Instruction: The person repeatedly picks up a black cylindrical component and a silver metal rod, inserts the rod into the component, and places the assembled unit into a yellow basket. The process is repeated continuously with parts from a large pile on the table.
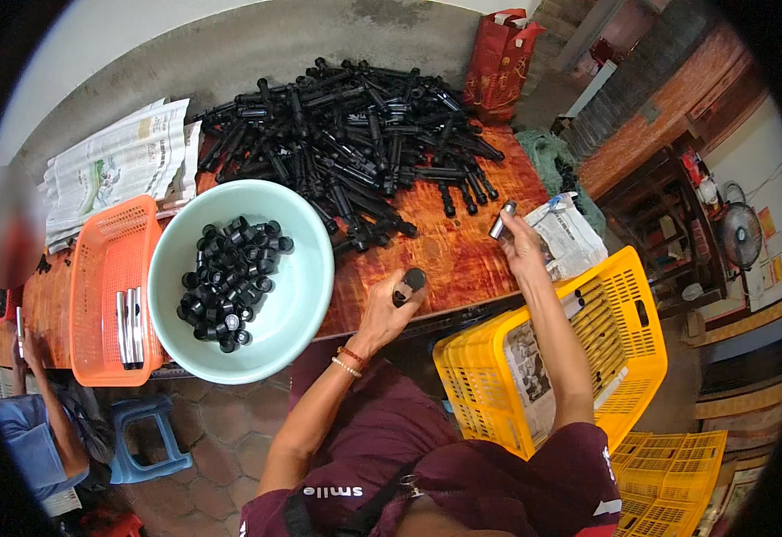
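Observation:
My left hand (382,313) is closed round a black tube-shaped piece (415,279), its round dark end pointing up. In my right hand (523,249), over the table's right part, is a short shiny dark-and-silver tube (503,220), gripped between thumb and fingers. Beyond both hands lies a big heap of black tubes (346,134) with wider heads, a few strewn at its near edge. Left of my left hand stands a pale green basin (306,331) with many small black caps (230,277) inside.
An orange basket (95,268) with several silver tubes (128,327) sits left of the basin. At my right is a yellow crate (646,358) with rows of dark tubes. Newspapers (122,166), a red bag (501,67) and a blue stool (145,438) surround. A co-worker's hand (31,349) holds a silver tube.

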Demonstrator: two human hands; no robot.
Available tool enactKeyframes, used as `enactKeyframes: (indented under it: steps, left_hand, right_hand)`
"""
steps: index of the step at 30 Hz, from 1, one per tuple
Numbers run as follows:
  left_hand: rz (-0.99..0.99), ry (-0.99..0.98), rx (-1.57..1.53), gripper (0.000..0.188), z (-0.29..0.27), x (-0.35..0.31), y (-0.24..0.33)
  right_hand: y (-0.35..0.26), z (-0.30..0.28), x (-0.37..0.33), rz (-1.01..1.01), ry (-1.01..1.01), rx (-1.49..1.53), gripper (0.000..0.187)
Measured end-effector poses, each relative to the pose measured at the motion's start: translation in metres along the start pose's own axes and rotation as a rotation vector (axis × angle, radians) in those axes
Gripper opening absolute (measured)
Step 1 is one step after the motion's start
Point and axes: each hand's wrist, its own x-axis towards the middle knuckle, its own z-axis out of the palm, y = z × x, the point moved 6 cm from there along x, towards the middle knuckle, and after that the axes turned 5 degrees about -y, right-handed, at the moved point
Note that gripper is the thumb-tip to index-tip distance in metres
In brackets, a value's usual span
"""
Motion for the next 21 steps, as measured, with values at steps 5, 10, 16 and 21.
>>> enactKeyframes:
  steps: [5,10,16,21]
  left_hand:
    - [-0.146,0.046,-0.129,0.018,-0.043,-0.019,0.031]
    - [-0.027,0.055,-0.431,0.022,-0.117,-0.05,0.085]
    - [-0.023,0.514,-0.089,0.028,-0.272,-0.113,0.113]
    - [-0.227,0.604,0.526,0.012,-0.404,-0.133,0.093]
  right_hand:
    - [-0.034,0.035,0.015,-0.499,0.082,-0.77,0.025]
    - [-0.014,0.025,0.045,-0.623,0.128,-1.123,0.03]
    - [0.012,-0.011,0.092,-0.582,0.1,-1.08,0.043]
    - [0.012,-0.036,0.096,-0.427,0.132,-0.972,0.055]
